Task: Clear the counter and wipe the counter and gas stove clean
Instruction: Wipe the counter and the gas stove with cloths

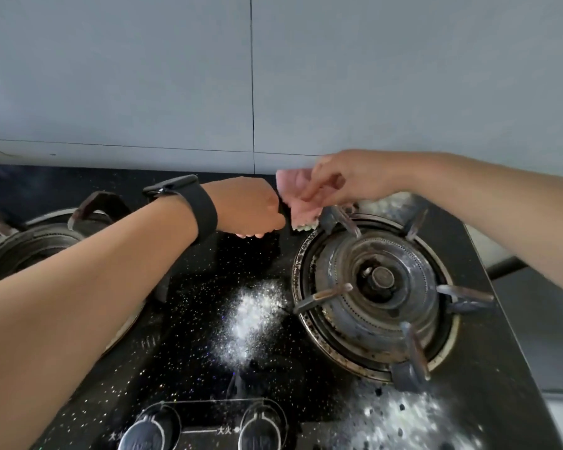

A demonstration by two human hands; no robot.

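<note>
Mid stove-wipe: my right hand (342, 183) & left hand (254, 209) both pinch the pink sponge (301, 203), centre frame, above right burner (377, 280). Next, prob.: scrub white powder (251, 319) off stove top (189, 339).

1. A pale grey-blue wall (143, 76) fills the upper half of the view, flat and evenly lit, with no strong shadows on it.
2. A thin dark vertical seam (252, 86) splits the wall into two large panels.
3. A fine horizontal seam (111, 146) runs low across the wall, with a narrow strip of the same grey below it.
4. At the right edge, a grey surface (533, 326) lies lower down, dimmer than the wall; what it is cannot be told.
</note>
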